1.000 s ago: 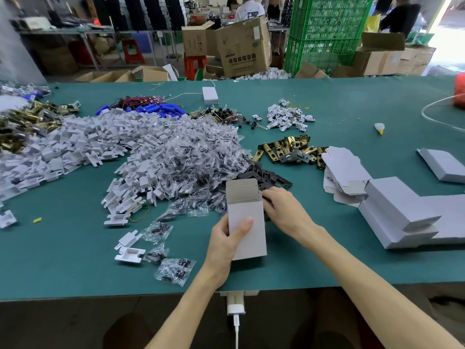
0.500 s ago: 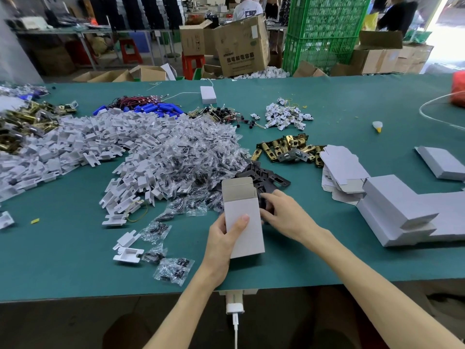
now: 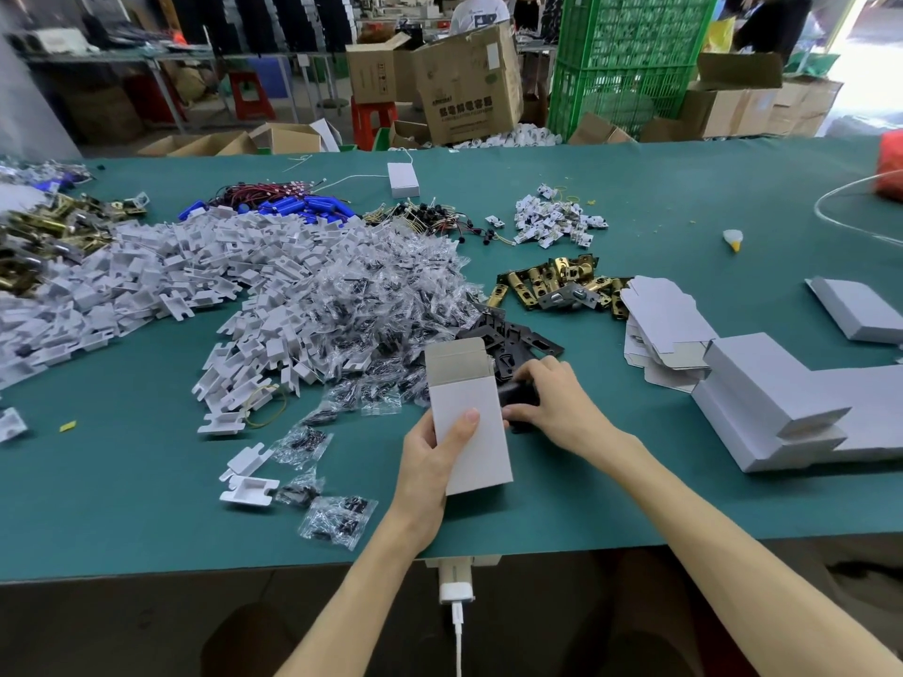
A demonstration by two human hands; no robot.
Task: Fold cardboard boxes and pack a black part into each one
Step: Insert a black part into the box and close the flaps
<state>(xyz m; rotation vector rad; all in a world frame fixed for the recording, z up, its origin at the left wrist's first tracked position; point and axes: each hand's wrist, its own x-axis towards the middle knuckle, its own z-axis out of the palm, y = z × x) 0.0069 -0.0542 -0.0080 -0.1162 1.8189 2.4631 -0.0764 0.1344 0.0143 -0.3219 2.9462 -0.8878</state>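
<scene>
My left hand (image 3: 430, 461) grips a folded white cardboard box (image 3: 471, 432) near the table's front edge, thumb across its face. The box's top flap stands open, pointing away from me. Right beside the box, my right hand (image 3: 552, 408) curls its fingers round a black part (image 3: 519, 397). Just behind lies a small heap of more black parts (image 3: 513, 339). Flat unfolded box blanks (image 3: 659, 324) are stacked to the right, and folded white boxes (image 3: 791, 408) lie in a row beyond them.
A big pile of white plastic pieces (image 3: 161, 290) and clear bags of small screws (image 3: 371, 310) fills the left and middle. Brass latches (image 3: 557, 285) lie behind the black parts. Loose bags (image 3: 337, 522) sit near the green table's front edge (image 3: 146, 564).
My right hand has closed round a black part beside the box, which now shows under its fingers. My left hand keeps the box nearly where it was.
</scene>
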